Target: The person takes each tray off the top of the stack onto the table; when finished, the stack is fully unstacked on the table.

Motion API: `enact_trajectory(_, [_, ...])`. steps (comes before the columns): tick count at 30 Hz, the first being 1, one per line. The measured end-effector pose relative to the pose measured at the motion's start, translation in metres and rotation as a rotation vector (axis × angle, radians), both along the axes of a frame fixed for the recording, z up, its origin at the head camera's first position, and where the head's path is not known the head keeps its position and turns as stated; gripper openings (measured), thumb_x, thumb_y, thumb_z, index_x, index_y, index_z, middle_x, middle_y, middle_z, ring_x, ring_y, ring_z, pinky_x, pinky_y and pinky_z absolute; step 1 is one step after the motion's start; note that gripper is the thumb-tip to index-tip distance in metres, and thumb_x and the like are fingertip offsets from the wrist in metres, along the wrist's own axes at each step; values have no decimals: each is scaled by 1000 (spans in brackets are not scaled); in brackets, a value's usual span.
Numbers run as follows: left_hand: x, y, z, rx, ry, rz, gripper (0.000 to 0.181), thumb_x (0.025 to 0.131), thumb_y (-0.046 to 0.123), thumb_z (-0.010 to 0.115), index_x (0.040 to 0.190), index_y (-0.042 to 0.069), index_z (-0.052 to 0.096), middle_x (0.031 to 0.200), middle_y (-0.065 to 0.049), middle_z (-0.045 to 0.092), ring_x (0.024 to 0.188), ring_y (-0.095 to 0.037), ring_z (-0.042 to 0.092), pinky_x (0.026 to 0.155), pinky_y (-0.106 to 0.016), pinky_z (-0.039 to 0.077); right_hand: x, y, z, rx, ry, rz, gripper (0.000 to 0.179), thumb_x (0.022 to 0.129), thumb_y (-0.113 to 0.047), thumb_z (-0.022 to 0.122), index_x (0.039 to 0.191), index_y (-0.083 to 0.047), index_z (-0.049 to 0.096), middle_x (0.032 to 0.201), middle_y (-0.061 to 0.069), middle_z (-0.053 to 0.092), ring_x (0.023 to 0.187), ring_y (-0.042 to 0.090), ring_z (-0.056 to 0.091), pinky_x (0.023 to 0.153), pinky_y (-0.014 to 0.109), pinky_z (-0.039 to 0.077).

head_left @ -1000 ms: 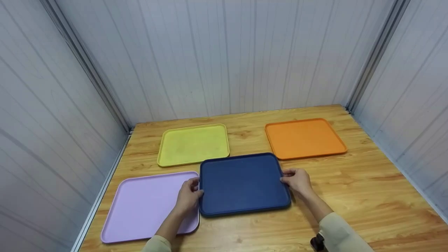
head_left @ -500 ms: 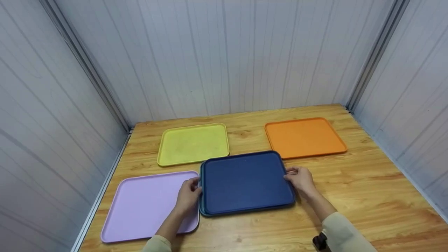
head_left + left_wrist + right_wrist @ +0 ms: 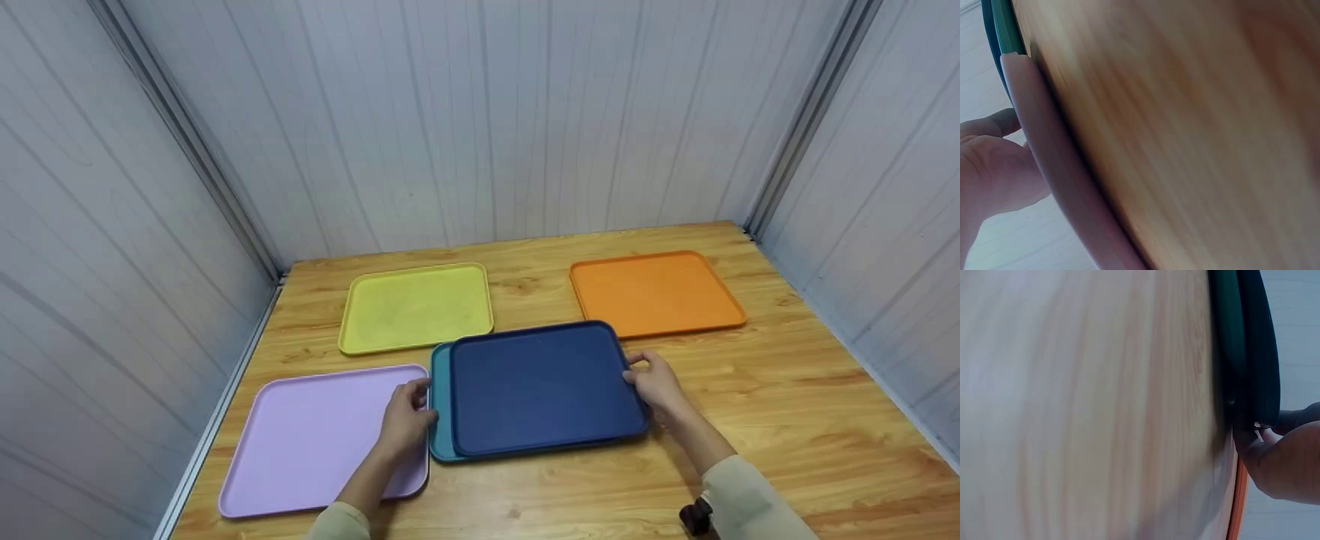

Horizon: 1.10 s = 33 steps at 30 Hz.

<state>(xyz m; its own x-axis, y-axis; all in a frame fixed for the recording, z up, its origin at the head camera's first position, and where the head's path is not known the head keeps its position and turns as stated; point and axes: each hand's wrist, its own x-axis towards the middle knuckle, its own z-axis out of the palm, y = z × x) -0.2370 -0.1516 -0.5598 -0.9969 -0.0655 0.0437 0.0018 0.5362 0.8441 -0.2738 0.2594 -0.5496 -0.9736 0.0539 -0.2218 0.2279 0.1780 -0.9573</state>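
Note:
In the head view, a navy tray [image 3: 544, 390] lies over a teal tray [image 3: 441, 409], offset to the right so that a teal strip shows on the left. My right hand [image 3: 656, 384] grips the navy tray's right edge, thumb on top. The right wrist view has fingers [image 3: 1247, 441] beneath its rim. My left hand [image 3: 405, 416] reaches over the purple tray [image 3: 311, 442], its thumb and fingertips by the teal tray's left edge. From the left wrist, that hand [image 3: 994, 169] is partly hidden behind the purple rim.
A yellow tray [image 3: 416, 307] lies at the back left, and an orange tray [image 3: 660, 292] at the back right. All rest on a wooden table [image 3: 787, 405]. Pale panel walls [image 3: 517, 127] enclose its back and sides.
The navy tray has slid right under my right hand's grip, uncovering the teal tray's left side. My left hand has stayed in place.

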Motion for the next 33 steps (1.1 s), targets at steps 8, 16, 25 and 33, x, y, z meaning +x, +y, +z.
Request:
enact_trajectory(8, [0, 2, 3, -14, -40, -3, 56, 78, -9, 66, 134, -8, 56, 113, -18, 56, 104, -31, 54, 94, -49, 47, 4, 16, -4, -69, -42, 5, 36, 102, -4, 52, 135, 7, 44, 104, 15, 65, 80, 20, 66, 67, 35, 55])
enact_trajectory(16, [0, 0, 1, -13, -12, 4, 55, 78, -11, 65, 132, -10, 57, 111, -18, 55, 101, -31, 53, 91, -47, 47, 9, 29, -9, -278, -93, 47, 57, 99, 0, 60, 150, 9, 37, 120, 15, 66, 92, 20, 69, 77, 37, 59])
enact_trajectory(25, [2, 1, 0, -28, -20, -7, 57, 80, -10, 64, 136, -10, 55, 112, -18, 55, 102, -30, 53, 93, -48, 47, 16, 41, -10, -257, -89, 10, 58, 100, -5, 61, 150, 10, 36, 117, 12, 69, 91, 16, 67, 78, 32, 57])
enact_trajectory(33, [3, 1, 1, -34, 25, -8, 57, 75, -10, 63, 132, -11, 57, 107, -17, 55, 98, -30, 53, 89, -46, 46, 18, 63, -10, -346, -99, 6, 61, 103, -7, 57, 154, 7, 29, 111, 2, 67, 96, 15, 67, 84, 34, 57])
